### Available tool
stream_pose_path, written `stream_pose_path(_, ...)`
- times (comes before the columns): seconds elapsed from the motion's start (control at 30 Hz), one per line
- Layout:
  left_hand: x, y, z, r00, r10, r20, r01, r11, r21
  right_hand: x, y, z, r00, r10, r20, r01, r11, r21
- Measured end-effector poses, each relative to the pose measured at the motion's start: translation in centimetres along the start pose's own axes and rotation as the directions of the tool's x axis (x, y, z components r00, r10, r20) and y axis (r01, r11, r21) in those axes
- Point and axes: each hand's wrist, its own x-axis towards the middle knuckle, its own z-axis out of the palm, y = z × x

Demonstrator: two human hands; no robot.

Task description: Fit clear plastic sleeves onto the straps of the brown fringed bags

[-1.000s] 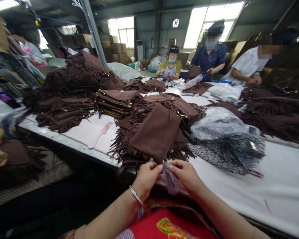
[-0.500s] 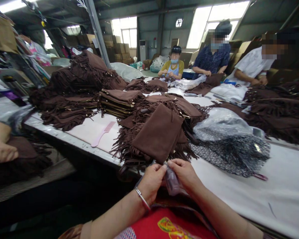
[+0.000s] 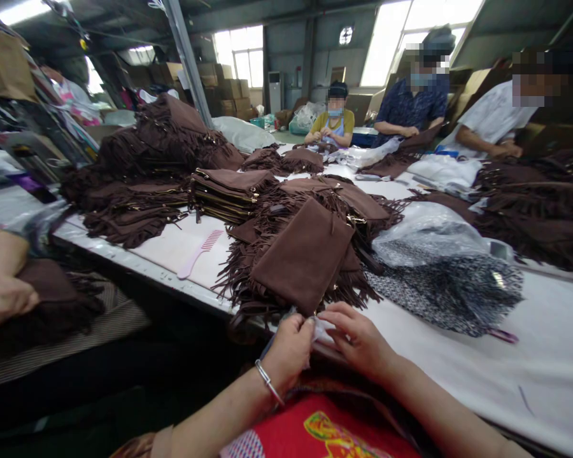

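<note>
A brown fringed pouch (image 3: 302, 257) lies tilted on a pile of similar pouches, its lower corner towards me. Just below that corner, my left hand (image 3: 291, 346) is closed on a crumpled piece of clear plastic (image 3: 319, 329); a silver bangle circles the wrist. My right hand (image 3: 356, 334) is to the right of the plastic, its thumb and fingers apart and fingertips close to the pouch corner. Whether those fingertips touch the plastic or a small fitting there cannot be made out.
A pink comb (image 3: 200, 254) lies on the white table (image 3: 160, 245). Stacked pouches (image 3: 232, 191) rise behind. To the right is a black-and-white woven item (image 3: 453, 289) under clear plastic. At the left, another person's hand (image 3: 9, 299) holds a brown piece. Several co-workers stand or sit across the table.
My right hand has loosened its pinch and its fingers have spread. The plastic that hung down between my hands now shows mostly bunched at my left hand. The view has shifted slightly.
</note>
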Motion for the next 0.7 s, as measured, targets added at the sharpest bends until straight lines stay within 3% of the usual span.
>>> stream_pose_path(0.1,-0.2,-0.3,-0.6,0.984,0.177,-0.013,-0.169,0.956,0.241,0.6,-0.1,-0.4,0.987,-0.141,0.071,0.149,0.983,-0.111)
stream_pose_path(0.2,-0.7,-0.6,-1.0,0.924,0.381,0.015,-0.347,0.824,0.448,1.2,-0.5,-0.4,0.985,-0.154,0.082,0.164,0.976,-0.142)
stream_pose_path(0.3,-1.3,-0.9,-1.4,0.866,0.492,0.090,-0.448,0.685,0.575,1.5,-1.0,-0.3,0.990,-0.114,0.088,0.124,0.984,-0.128)
stream_pose_path(0.5,-1.4,-1.2,-1.5,0.805,0.541,0.244,-0.501,0.399,0.768,1.5,-1.1,-0.2,0.998,-0.029,0.056,0.040,0.981,-0.188)
stream_pose_path(0.6,-1.2,-1.3,-1.4,0.794,0.537,0.285,-0.492,0.294,0.819,1.5,-1.1,-0.7,0.983,-0.150,0.102,0.174,0.942,-0.288)
stream_pose_path(0.7,-1.1,-1.3,-1.3,0.792,0.538,0.288,-0.482,0.263,0.836,1.5,-1.2,-1.0,0.933,-0.304,0.194,0.357,0.854,-0.379)
